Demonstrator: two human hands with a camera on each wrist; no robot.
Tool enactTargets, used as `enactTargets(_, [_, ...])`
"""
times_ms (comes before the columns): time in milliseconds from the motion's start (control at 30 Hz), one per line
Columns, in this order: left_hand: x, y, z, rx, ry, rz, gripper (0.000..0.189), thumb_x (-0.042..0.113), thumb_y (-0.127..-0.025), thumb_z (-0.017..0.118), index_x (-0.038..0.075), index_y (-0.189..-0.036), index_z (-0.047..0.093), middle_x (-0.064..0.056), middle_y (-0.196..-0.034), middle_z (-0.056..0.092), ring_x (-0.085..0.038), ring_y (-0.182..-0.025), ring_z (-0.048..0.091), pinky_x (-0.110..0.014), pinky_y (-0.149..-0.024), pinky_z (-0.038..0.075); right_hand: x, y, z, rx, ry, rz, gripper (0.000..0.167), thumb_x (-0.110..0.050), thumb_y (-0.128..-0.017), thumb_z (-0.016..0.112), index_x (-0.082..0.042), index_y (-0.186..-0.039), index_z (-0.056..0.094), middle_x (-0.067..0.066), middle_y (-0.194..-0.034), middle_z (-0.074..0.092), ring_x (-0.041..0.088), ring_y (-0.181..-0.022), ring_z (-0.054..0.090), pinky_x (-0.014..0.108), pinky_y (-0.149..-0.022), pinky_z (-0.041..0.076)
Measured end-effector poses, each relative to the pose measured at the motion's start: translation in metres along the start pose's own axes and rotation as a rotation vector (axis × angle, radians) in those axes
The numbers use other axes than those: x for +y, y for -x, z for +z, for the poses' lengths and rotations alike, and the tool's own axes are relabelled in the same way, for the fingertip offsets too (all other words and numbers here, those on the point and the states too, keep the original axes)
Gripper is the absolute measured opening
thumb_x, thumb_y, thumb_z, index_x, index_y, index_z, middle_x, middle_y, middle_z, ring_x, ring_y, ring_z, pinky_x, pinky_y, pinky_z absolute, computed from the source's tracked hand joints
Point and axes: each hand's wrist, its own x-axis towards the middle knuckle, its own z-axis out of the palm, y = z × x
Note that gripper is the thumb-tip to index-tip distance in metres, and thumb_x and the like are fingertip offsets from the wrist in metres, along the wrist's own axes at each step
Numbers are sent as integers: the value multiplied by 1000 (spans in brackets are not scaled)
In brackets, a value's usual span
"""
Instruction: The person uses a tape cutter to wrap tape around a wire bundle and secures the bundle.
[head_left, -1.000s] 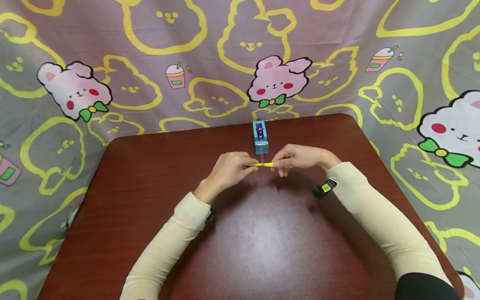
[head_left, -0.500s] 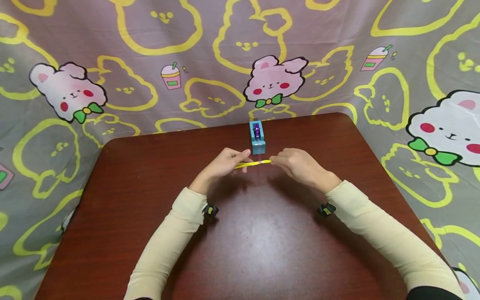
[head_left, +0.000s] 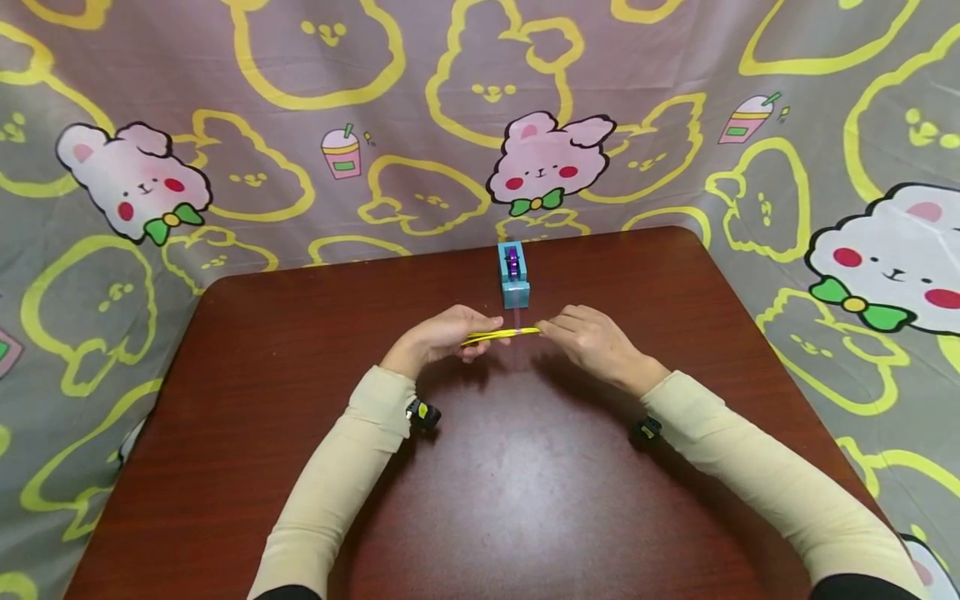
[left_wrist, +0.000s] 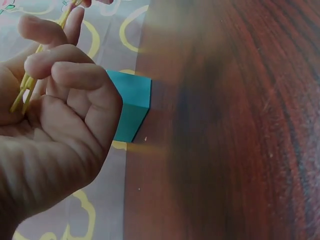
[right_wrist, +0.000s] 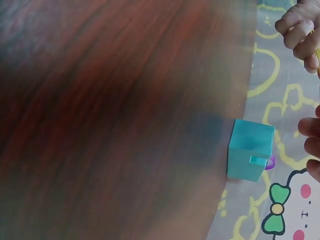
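My left hand (head_left: 442,329) holds a bundle of thin yellow strands (head_left: 501,334) between thumb and fingers. In the left wrist view, the strands (left_wrist: 29,85) lie across the palm under curled fingers. My right hand (head_left: 592,337) pinches the bundle's right end. A narrow clear tape strip (head_left: 517,318) runs from a light-blue tape dispenser (head_left: 513,283) to the bundle, meeting it between the hands. A purple tape roll (head_left: 513,262) sits in the dispenser. In the right wrist view, fingertips of my right hand (right_wrist: 312,142) show at the edge; their grip is out of frame.
The dispenser stands near the far edge of a dark reddish-brown table (head_left: 480,500). Behind and beside the table hangs a grey-pink curtain (head_left: 420,75) with bunny prints. A small black camera (head_left: 424,414) is strapped at my left wrist.
My left hand has shifted left along the bundle, so more yellow shows, and its thumb has lowered onto it. My right hand has turned over at the right end. The dispenser stays put.
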Motion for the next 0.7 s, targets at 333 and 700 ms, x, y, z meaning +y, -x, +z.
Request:
enactTargets(333, [9,8,9,101,-165,136,35,19,-101,63,-14,-110,69,-17,-67,61,-14,-50,40,-29,-49,33,6,-9,-12,-28,-85,44,23,-3,-87,77,-5,-110,76,2,-89,73,20,-82,61,35,-71,52])
enactTargets(700, [16,12,20,316,-395,364,12,12,-94,72,1,-90,78,-24,-76,69,-35,-59,55,-23,-47,32,29,-35,-34,-396,-685,455,16,-17,-92,76,-15,-107,79,0,-94,74,25,-84,63,44,-73,54])
